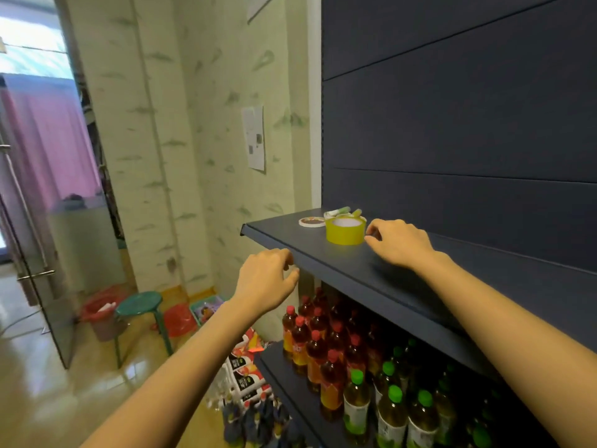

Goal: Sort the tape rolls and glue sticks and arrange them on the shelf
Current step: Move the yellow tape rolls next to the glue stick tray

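Note:
A yellow tape roll (344,233) stands flat on the dark shelf (381,270), near its left end. Behind it lie green-and-white glue sticks (341,211), partly hidden by the roll. A thin flat tape roll with a white rim (311,222) lies to the left of them. My right hand (399,242) rests on the shelf just right of the yellow roll, fingers curled and apart, fingertips very near the roll's side. My left hand (266,279) hovers at the shelf's front edge, fingers loosely bent, holding nothing.
The shelf's dark back panel (452,124) rises behind. On the lower shelf stand several bottles with red caps (318,347) and green caps (392,412). On the floor to the left are a green stool (139,305), red buckets (179,320) and a glass door (32,253).

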Available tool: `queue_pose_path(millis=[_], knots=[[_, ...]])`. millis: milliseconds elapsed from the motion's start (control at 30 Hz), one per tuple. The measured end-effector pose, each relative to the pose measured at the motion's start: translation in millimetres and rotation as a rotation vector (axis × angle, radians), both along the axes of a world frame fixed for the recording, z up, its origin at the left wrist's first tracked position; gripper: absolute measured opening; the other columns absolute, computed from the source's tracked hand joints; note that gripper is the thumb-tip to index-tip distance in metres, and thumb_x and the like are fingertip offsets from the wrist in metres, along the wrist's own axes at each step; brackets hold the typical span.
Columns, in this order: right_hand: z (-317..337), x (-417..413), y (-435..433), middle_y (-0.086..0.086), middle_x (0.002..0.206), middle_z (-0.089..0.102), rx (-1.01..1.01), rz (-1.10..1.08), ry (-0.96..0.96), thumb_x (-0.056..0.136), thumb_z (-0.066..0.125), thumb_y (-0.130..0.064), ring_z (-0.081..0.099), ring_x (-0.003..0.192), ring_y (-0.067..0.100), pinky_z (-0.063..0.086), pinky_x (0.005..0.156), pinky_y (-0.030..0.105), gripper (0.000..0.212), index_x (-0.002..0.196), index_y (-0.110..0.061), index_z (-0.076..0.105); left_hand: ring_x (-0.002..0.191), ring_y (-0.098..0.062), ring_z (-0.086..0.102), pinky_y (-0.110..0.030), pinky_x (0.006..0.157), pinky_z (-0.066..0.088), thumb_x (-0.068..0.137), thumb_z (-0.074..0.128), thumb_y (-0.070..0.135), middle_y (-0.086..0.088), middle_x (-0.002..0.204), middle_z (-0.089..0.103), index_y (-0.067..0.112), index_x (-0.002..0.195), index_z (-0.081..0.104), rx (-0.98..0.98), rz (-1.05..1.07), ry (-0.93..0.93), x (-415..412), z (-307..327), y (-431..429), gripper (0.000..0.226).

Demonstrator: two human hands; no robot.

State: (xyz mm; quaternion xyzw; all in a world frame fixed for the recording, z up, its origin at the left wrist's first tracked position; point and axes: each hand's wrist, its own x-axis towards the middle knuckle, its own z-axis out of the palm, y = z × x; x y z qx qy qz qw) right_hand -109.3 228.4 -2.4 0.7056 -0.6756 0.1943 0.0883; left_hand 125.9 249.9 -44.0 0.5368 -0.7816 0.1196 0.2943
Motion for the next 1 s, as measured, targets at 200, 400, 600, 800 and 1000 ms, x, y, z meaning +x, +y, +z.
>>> queue_pose_path(millis=[200,400,600,800,1000], knots=[[-5,4,-89,0.011,0.119,0.061,-0.013,-0.245,-0.089,0.095,0.041,-0.038,0.057,0.108,0.033,0.038,0.075,0.033,0.036,0.118,-0.016,0.057,0.089,-0.016,0.059,-0.026,0.072,0.042,0.091,0.047,0.035,0.001,0.103,0.066,0.017,0.1,0.06,0.027,-0.082,-0.013,9,-6,-83,0.024],[1,-7,-149,0.012,0.129,0.055,0.169,-0.343,-0.14,0.094,0.037,-0.054,0.052,0.117,0.033,0.036,0.08,0.036,0.054,0.128,-0.014,0.049,0.088,-0.016,0.061,-0.026,0.071,0.047,0.092,0.048,0.033,-0.001,0.102,0.067,0.015,0.099,0.063,0.052,-0.092,0.038,17,-4,-162,0.025],[-6,-3,-196,0.007,0.092,0.063,0.424,-0.347,-0.14,0.09,0.042,-0.046,0.06,0.096,0.028,0.044,0.085,0.035,0.038,0.109,-0.016,0.056,0.088,-0.02,0.061,-0.033,0.075,0.052,0.093,0.048,0.032,-0.001,0.097,0.066,0.015,0.096,0.063,0.1,-0.165,0.03,12,2,-252,0.023],[3,-8,-217,-0.004,0.037,0.058,0.509,-0.404,-0.246,0.093,0.042,-0.027,0.055,0.046,0.011,0.045,0.064,0.025,0.027,0.08,-0.009,0.058,0.079,-0.029,0.06,-0.035,0.067,0.046,0.094,0.044,0.033,-0.009,0.082,0.064,0.011,0.079,0.059,0.159,-0.185,-0.032,1,12,-347,0.031],[8,-6,-209,-0.002,0.05,0.063,0.313,-0.575,-0.283,0.089,0.043,-0.03,0.061,0.066,0.016,0.048,0.083,0.033,0.035,0.071,-0.011,0.067,0.1,-0.03,0.06,-0.035,0.078,0.044,0.093,0.031,0.058,-0.011,0.109,0.064,0.011,0.091,0.058,0.398,-0.144,-0.327,-21,9,-426,0.054]])
